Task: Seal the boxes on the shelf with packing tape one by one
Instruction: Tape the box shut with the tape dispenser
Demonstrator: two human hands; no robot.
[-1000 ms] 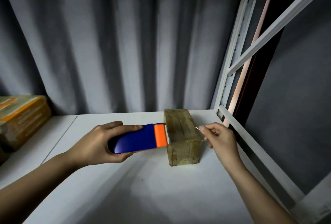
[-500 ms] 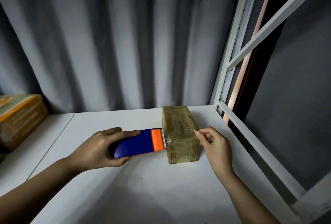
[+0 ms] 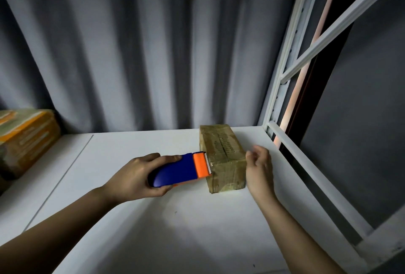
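Observation:
A small brown cardboard box [image 3: 221, 149] lies on the white shelf [image 3: 153, 219], its long side pointing away from me. My left hand [image 3: 135, 175] grips a blue and orange tape dispenser [image 3: 175, 169]. The dispenser's orange toothed head touches the box's left upper edge near the front. My right hand [image 3: 259, 166] is against the box's right side with its fingers bent. It is blurred, and whether it still pinches the clear tape end is not visible.
A stack of yellow-taped boxes [image 3: 26, 138] sits at the far left of the shelf. A white metal rail and upright [image 3: 306, 164] border the shelf on the right. A grey curtain [image 3: 153, 43] hangs behind.
The dispenser head dropped from above the box's top to its left edge. My right hand, which pinched the tape end above the right edge, moved down beside the box's right side.

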